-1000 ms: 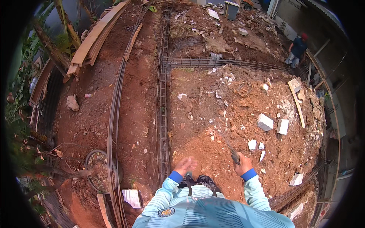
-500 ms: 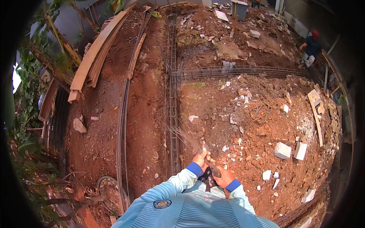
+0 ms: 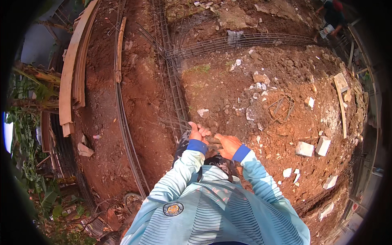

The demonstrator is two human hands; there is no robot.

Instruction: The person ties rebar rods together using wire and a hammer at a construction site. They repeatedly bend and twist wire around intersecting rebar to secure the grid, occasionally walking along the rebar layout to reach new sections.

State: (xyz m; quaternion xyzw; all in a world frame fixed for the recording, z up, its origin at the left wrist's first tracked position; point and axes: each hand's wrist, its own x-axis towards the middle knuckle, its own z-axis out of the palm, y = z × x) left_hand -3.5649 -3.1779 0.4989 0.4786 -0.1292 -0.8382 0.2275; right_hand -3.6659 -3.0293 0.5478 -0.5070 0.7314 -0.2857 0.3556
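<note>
My left hand [image 3: 198,132] is closed round a bundle of thin wires [image 3: 174,122], whose loose ends fan out to the left over the rebar cage. Beside it, my right hand [image 3: 229,146] grips a dark hand tool [image 3: 214,143]; only a short stretch shows between the hands, so its exact kind is unclear. Both hands are close together in front of my body, near the lower end of the long rebar cage [image 3: 174,83].
A second rebar cage [image 3: 269,39] branches right across rubble-strewn soil. Bent steel stirrups [image 3: 281,108] and white block pieces [image 3: 304,149] lie to the right. Long bars [image 3: 124,110] and timber planks [image 3: 70,77] run along the left. A person [image 3: 332,20] bends at the far right.
My view has tipped downward and turned, and both hands appear higher in it. The left hand still holds the wires, now pointing more to the left. The far person has bent lower.
</note>
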